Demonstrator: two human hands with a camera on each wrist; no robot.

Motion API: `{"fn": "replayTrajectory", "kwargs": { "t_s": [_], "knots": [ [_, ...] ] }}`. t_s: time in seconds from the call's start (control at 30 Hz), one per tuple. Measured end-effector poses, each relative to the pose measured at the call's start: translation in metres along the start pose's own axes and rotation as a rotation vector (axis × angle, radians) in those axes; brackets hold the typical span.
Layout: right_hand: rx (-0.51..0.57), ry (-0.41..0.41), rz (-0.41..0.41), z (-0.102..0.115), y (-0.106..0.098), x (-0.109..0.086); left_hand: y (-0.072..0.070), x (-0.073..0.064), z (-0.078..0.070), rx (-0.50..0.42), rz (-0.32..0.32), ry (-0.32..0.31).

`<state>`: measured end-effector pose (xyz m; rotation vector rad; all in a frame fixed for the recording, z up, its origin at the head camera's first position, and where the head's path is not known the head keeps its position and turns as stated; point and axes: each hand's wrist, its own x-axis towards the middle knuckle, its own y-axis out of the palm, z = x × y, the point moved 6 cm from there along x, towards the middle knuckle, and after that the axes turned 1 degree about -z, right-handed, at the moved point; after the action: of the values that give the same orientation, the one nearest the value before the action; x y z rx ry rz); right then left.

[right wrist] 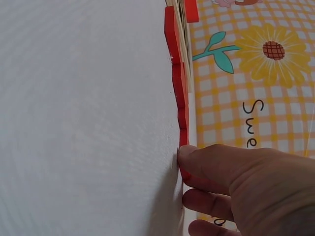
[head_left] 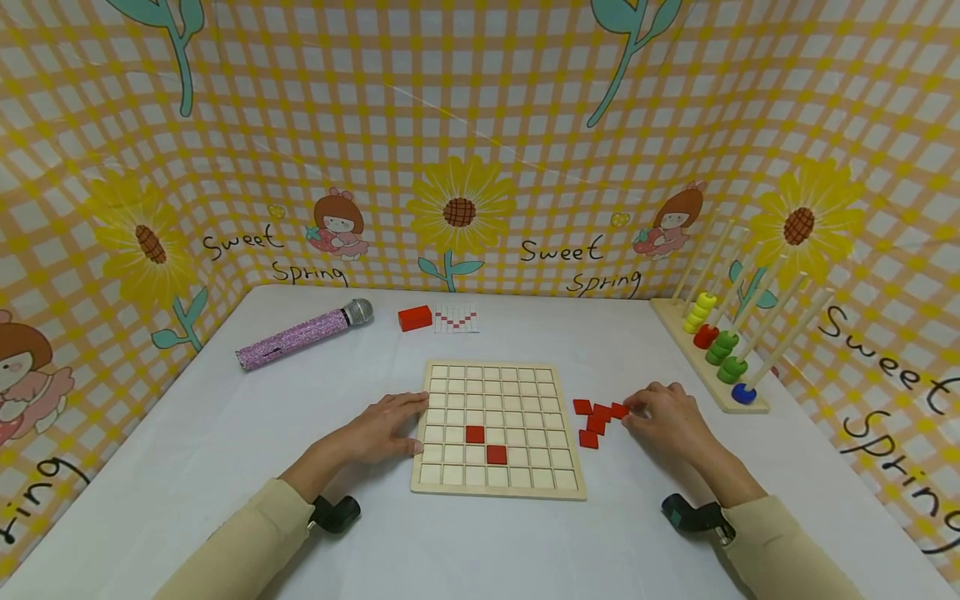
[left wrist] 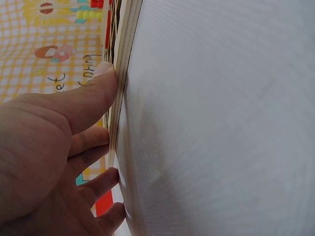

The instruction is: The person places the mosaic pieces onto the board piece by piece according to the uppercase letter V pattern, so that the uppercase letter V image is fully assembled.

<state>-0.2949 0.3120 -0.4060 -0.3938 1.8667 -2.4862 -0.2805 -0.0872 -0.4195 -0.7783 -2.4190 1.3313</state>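
Observation:
A square wooden grid board (head_left: 491,497) lies flat on the table, with two red square tiles, one tile (head_left: 475,434) and, diagonally below it, another tile (head_left: 497,454), in its cells. My left hand (head_left: 382,429) touches the board's left edge, thumb and fingertips spread along it, as the left wrist view also shows. Right of the board lies a loose group of several red tiles (head_left: 596,425), some touching. At the group's right end, my right hand (head_left: 667,421) pinches a red tile (right wrist: 184,172) between thumb and finger, at table level; the fingers partly hide it.
Behind the board are a red block (head_left: 415,318) and a small pattern card (head_left: 456,319) with red marks. A glittery pink microphone (head_left: 300,336) lies at the back left. At the right stands a wooden peg rack (head_left: 738,406) with coloured beads.

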Motion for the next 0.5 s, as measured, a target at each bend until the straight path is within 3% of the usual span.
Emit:
{"fn": "replayTrajectory", "kwargs": {
  "t_s": [0.5],
  "knots": [
    [0.011, 0.016, -0.014, 0.0032, -0.0032, 0.0001, 0.0012, 0.0003, 0.0025, -0.001, 0.001, 0.000]
  ]
}}
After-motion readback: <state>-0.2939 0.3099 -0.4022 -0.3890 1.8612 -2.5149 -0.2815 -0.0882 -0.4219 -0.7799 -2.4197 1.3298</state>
